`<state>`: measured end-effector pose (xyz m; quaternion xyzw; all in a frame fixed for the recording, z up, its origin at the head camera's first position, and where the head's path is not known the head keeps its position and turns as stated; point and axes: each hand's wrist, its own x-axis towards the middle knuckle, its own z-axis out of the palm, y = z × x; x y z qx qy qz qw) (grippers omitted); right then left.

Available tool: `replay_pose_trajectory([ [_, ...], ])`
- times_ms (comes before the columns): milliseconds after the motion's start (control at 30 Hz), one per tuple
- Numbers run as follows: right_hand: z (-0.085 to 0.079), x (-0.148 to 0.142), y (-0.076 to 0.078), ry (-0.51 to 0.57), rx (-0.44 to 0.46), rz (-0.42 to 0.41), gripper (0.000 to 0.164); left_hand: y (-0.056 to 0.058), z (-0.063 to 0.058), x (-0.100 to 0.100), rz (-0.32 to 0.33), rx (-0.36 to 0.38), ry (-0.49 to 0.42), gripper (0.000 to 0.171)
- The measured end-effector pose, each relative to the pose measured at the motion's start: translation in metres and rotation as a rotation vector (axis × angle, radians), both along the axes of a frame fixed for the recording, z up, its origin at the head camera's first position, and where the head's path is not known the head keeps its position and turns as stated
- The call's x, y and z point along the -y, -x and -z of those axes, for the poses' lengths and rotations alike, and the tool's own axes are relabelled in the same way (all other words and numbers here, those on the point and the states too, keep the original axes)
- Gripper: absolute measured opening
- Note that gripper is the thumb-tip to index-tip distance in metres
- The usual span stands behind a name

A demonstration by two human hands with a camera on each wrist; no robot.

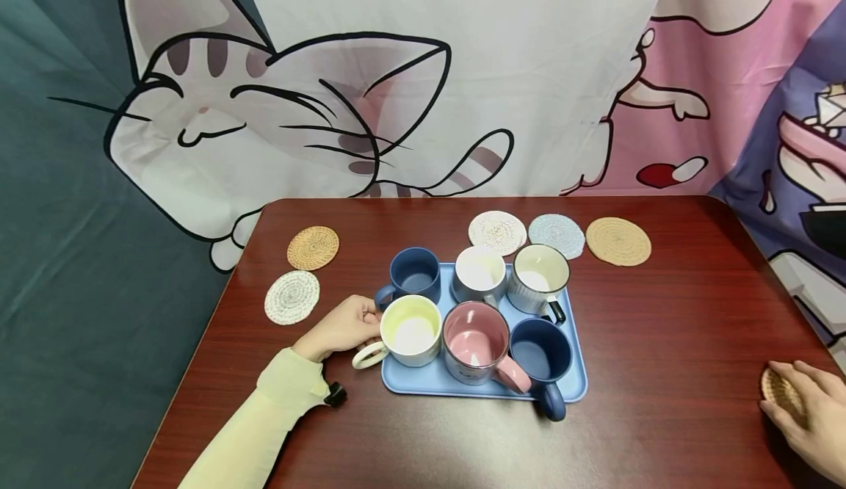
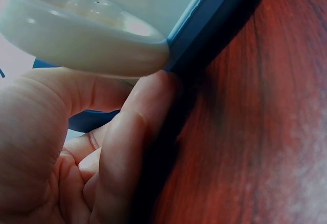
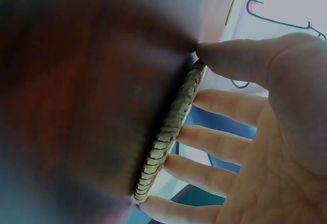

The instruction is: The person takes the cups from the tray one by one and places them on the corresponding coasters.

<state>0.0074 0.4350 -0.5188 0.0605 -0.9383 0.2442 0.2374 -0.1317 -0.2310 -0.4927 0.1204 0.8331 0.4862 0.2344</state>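
Note:
My left hand (image 1: 346, 324) pinches the left edge of the light blue tray (image 1: 429, 385), its thumb and index fingertips at the rim under a white mug handle in the left wrist view. That handle belongs to a white mug with a yellow inside (image 1: 411, 331). Also on the tray are a pink mug (image 1: 476, 335), two dark blue mugs, a white-and-grey mug (image 1: 479, 272) and a ribbed mug with a black handle (image 1: 538, 283). Far right, my right hand (image 1: 809, 415) grips a round woven tan coaster (image 3: 168, 132) by its rim, thumb on one side, spread fingertips along the other.
A tan coaster (image 1: 313, 247) and a white one (image 1: 291, 297) lie at the table's left. Behind the tray lie a white coaster (image 1: 497, 232), a pale blue one (image 1: 557, 236) and a larger tan one (image 1: 618, 241). A cartoon-print curtain (image 1: 529, 56) hangs behind the table.

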Motion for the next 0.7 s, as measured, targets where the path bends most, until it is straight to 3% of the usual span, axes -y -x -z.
replay_pose_trajectory([
  [233, -0.017, 0.009, 0.012, -0.219, 0.104, 0.02, 0.045, -0.001, 0.0, 0.0, -0.011, 0.023, -0.008, 0.027],
  [367, -0.023, 0.016, 0.021, -0.277, 0.137, -0.017, 0.042, -0.002, -0.001, 0.0, -0.013, 0.018, -0.007, 0.027],
  [700, -0.029, 0.033, 0.047, -0.35, 0.175, -0.143, 0.057, -0.002, -0.002, -0.001, -0.007, 0.041, -0.025, 0.026],
])
